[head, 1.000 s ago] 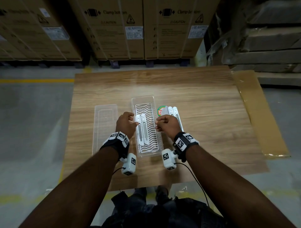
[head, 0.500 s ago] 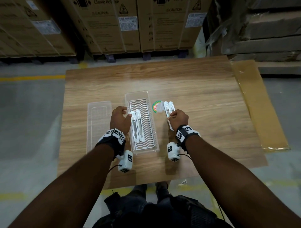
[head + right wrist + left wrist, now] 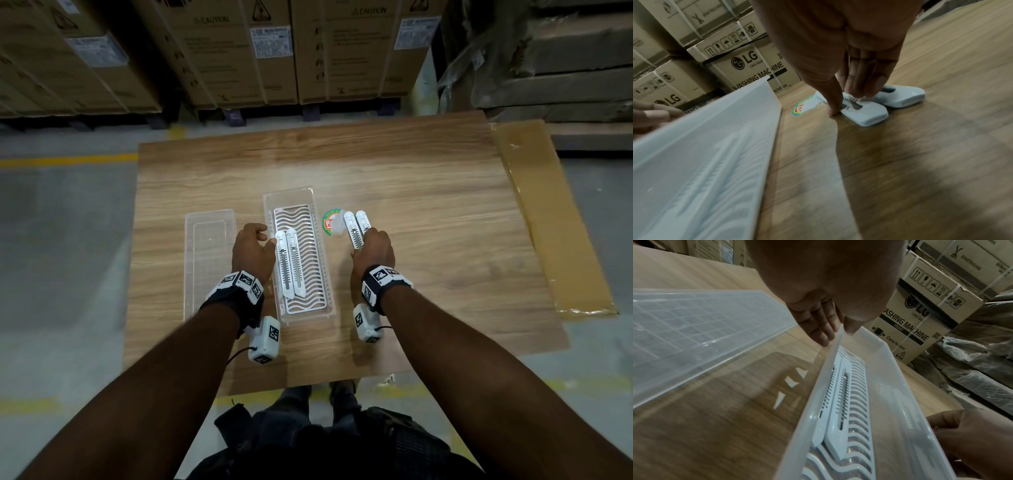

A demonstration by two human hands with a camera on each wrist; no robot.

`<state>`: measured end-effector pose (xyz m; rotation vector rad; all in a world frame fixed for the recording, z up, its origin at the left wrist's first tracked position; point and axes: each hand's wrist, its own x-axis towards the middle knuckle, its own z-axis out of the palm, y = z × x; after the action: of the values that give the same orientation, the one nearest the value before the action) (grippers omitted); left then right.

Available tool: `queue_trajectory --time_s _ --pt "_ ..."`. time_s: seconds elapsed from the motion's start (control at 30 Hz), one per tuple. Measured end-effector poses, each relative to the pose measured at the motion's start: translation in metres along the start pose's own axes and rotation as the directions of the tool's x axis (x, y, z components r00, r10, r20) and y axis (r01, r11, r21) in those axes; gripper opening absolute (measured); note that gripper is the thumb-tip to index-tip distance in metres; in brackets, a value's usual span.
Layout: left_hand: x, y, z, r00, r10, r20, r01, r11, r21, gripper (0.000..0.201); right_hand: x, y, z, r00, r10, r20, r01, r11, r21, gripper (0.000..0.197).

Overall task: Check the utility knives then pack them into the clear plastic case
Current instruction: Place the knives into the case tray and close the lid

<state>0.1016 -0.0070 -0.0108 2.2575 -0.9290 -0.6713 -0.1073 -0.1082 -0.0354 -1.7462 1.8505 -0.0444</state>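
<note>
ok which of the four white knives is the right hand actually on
The left one of the pair on the table, beside the sticker: the right hand pinches it. Its neighbour and the two in the case lie free.

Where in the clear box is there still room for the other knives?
Bare wavy tray shows right of the two knives in the clear plastic case, up to its right wall. It is crowded by its left wall, with the left hand. The right hand grips a knife outside.
</note>
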Motion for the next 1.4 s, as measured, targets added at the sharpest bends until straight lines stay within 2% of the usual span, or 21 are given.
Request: queue_trajectory --time_s 0.2,0.37,0.5,0.6,0.7,0.77,0.83,0.93,1.0,1.13,1.23,1.4 --pt "-0.005 -0.004 0.000 0.999 -0.026 0.042 0.027 1.000 -0.008 0.034 -0.003 -0.005 -0.002 0.991 0.027 0.129 -0.023 0.999 -0.039 0.036" --pt "-0.008 -0.006 -0.002 0.999 -0.012 0.045 0.013 1.000 -0.007 0.033 -0.008 -0.005 -0.003 0.981 0.035 0.193 -0.040 0.999 0.025 0.037" --pt "-0.009 -0.008 -0.004 0.999 -0.023 0.044 0.024 1.000 -0.019 0.032 -0.012 -0.014 -0.007 0.995 0.005 0.100 -0.028 0.974 0.226 0.031" --pt "-0.011 -0.006 -0.005 0.999 -0.035 0.030 0.036 0.999 -0.041 0.032 -0.020 -0.031 -0.015 0.996 -0.065 0.063 0.032 0.904 0.426 0.032" --pt "-0.014 -0.004 -0.006 0.998 -0.050 0.026 0.052 0.997 -0.065 0.033 -0.028 -0.049 -0.014 0.981 -0.128 0.143 0.017 0.800 0.600 0.030" --pt "-0.014 -0.004 -0.007 0.998 -0.057 0.025 0.059 0.995 -0.075 0.032 -0.034 -0.055 -0.007 0.969 -0.153 0.193 -0.008 0.764 0.645 0.023" --pt "-0.014 -0.004 -0.009 0.997 -0.065 0.028 0.067 0.994 -0.087 0.032 -0.042 -0.061 -0.002 0.972 -0.140 0.191 -0.004 0.796 0.606 0.023" --pt "-0.012 -0.007 -0.011 0.997 -0.075 0.031 0.078 0.990 -0.117 0.031 -0.052 -0.066 0.000 0.979 -0.159 0.131 0.097 0.916 0.388 0.022" --pt "-0.011 -0.009 -0.012 0.997 -0.073 0.034 0.077 0.988 -0.137 0.030 -0.059 -0.071 0.002 0.976 -0.182 0.116 0.151 0.960 0.238 0.020" --pt "-0.010 -0.013 -0.016 0.997 -0.056 0.050 0.063 0.985 -0.161 0.031 -0.075 -0.081 0.006 0.951 -0.278 0.137 0.289 0.955 -0.071 0.013" --pt "-0.010 -0.017 -0.019 0.993 -0.052 0.103 0.067 0.986 -0.152 0.040 -0.080 -0.083 0.011 0.945 -0.284 0.161 0.307 0.941 -0.145 0.011" --pt "-0.012 -0.021 -0.023 0.987 -0.051 0.155 0.074 0.987 -0.144 0.050 -0.084 -0.087 0.019 0.960 -0.218 0.175 0.246 0.956 -0.159 0.012"
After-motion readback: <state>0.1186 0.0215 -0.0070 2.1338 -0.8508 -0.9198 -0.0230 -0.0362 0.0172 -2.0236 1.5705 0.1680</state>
